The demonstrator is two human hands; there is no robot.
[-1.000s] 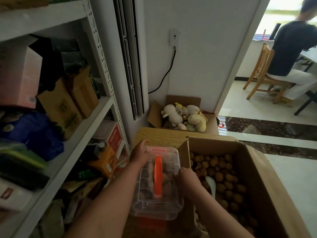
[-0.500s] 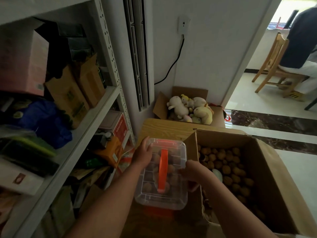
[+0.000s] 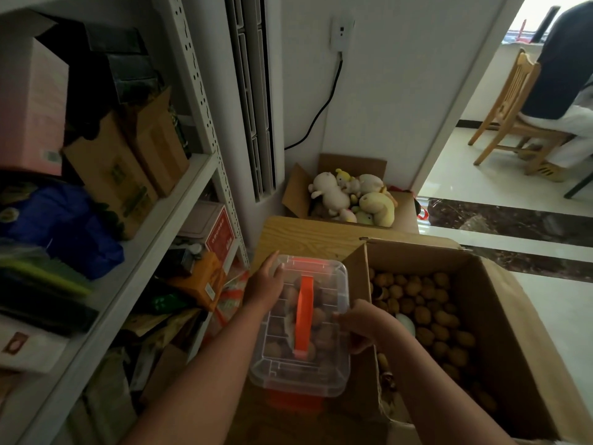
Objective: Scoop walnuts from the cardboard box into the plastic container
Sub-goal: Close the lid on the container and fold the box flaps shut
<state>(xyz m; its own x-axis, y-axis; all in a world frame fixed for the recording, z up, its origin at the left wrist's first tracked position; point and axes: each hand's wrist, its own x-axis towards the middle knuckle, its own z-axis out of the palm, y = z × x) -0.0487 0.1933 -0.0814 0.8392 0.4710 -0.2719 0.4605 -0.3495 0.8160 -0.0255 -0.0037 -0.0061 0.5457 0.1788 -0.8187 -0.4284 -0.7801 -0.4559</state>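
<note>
Closing step, seemingly: left hand [image 3: 264, 285] presses flat on the plastic container [image 3: 301, 364], right hand [image 3: 362, 322] grips its edge; latching likely follows.

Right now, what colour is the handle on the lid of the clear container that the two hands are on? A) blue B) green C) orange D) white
C: the handle lying along the clear lid of the plastic container is bright orange.

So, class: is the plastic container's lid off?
No, the clear lid with its orange handle is on, covering the walnuts inside.
</note>
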